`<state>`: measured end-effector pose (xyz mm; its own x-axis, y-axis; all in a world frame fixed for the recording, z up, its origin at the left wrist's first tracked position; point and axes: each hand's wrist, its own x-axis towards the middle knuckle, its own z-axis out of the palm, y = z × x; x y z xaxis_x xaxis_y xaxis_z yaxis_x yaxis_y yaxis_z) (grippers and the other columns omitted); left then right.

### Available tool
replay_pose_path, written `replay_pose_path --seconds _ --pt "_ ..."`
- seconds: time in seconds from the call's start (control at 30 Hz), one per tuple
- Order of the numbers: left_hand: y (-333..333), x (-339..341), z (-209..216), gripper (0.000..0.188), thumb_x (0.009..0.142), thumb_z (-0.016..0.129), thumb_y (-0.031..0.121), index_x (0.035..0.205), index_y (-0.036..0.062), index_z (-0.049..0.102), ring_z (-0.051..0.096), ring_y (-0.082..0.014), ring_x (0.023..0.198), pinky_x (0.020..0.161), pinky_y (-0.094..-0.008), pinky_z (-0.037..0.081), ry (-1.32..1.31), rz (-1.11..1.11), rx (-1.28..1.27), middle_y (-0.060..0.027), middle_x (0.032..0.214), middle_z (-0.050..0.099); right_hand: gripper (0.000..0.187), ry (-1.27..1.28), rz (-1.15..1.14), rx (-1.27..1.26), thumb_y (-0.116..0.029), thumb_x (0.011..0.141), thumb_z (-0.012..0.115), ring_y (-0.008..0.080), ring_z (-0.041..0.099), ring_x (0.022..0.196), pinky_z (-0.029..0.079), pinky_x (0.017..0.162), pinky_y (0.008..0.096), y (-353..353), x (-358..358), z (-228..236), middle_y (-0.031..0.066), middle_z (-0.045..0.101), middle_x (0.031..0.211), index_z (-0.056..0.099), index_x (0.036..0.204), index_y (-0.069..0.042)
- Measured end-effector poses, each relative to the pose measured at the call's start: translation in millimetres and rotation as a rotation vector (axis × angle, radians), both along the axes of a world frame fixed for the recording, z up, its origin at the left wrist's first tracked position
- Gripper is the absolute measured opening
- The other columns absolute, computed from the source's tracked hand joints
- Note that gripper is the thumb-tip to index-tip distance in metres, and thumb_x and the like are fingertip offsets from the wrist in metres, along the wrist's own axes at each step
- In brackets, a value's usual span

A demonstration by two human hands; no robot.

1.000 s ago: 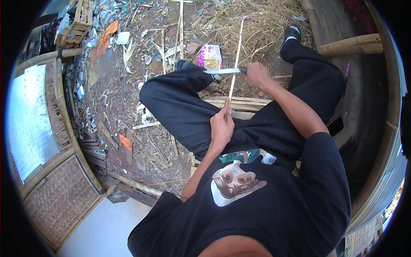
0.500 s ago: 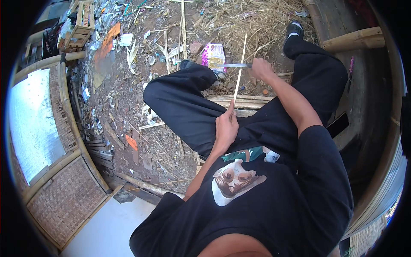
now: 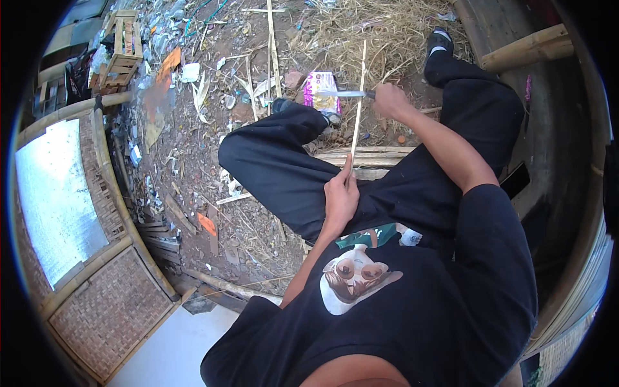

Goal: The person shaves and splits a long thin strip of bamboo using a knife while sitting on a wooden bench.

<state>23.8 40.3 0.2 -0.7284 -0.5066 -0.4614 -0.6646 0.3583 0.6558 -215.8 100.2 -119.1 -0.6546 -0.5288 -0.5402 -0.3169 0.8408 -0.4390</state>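
Observation:
My left hand (image 3: 342,200) is closed round the lower end of a thin, pale bamboo strip (image 3: 359,109), close to my lap. The strip points up and away between my spread knees. In my right hand (image 3: 391,102) is a knife by its dark handle. Its grey blade (image 3: 348,94) points left and lies across the strip's upper half; whether it touches the wood I cannot tell. Below the blade, several split bamboo pieces (image 3: 371,155) lie side by side between my legs.
Dry straw (image 3: 380,39) covers the ground ahead. A pink and yellow packet (image 3: 320,87) lies beyond my left foot. Litter is strewn on the left, with a slatted wooden crate (image 3: 122,45) farther off. A woven bamboo panel (image 3: 116,306) stands at left, and a dark phone (image 3: 514,180) rests beside my right hip.
My right hand and the knife have shifted slightly up and left along the strip. The strip's far end has tilted a little to the left. My left hand keeps its hold.

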Motion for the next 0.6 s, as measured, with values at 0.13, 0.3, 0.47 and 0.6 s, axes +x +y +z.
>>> replay_pose_path --seconds 0.13,0.3,0.47,0.6 --pt "0 -3 -2 0.043 0.089 0.051 0.008 0.132 0.0097 0.048 0.034 -0.0178 0.05 0.052 -0.0291 0.04 0.01 -0.002 -0.004 -0.0215 0.058 0.042 0.023 -0.045 0.091 -0.04 -0.007 0.07 0.056 0.041 0.065 0.085 0.053 0.076 0.0459 6 26 15 0.0277 0.064 0.089 0.063 0.086 0.006" --pt "1 -3 -1 0.043 0.089 0.051 0.008 0.132 0.0099 0.048 0.033 -0.0163 0.051 0.052 -0.0289 0.039 0.009 0.019 0.022 -0.0193 0.057 0.039 0.022 -0.039 0.147 -0.046 -0.008 0.069 0.057 0.0407 0.065 0.083 0.053 0.076 0.0462 12 26 34 0.027 0.064 0.086 0.063 0.085 0.006" --pt "-1 -4 -4 0.042 0.09 0.051 0.008 0.132 0.0088 0.048 0.035 -0.0165 0.05 0.053 -0.0284 0.04 0.06 0.056 0.04 -0.0189 0.057 0.04 0.021 0.018 0.137 -0.079 -0.009 0.068 0.059 0.0407 0.065 0.079 0.054 0.074 0.0468 22 33 30 0.0257 0.064 0.079 0.064 0.082 0.005" --pt "-1 -5 -2 0.042 0.09 0.05 0.007 0.131 0.0068 0.047 0.038 -0.0221 0.049 0.054 -0.0298 0.041 -0.005 0.022 0.04 -0.0239 0.061 0.046 0.021 0.061 0.193 -0.034 -0.011 0.068 0.06 0.0398 0.065 0.08 0.054 0.073 0.0461 19 31 11 0.025 0.065 0.079 0.064 0.082 0.004"
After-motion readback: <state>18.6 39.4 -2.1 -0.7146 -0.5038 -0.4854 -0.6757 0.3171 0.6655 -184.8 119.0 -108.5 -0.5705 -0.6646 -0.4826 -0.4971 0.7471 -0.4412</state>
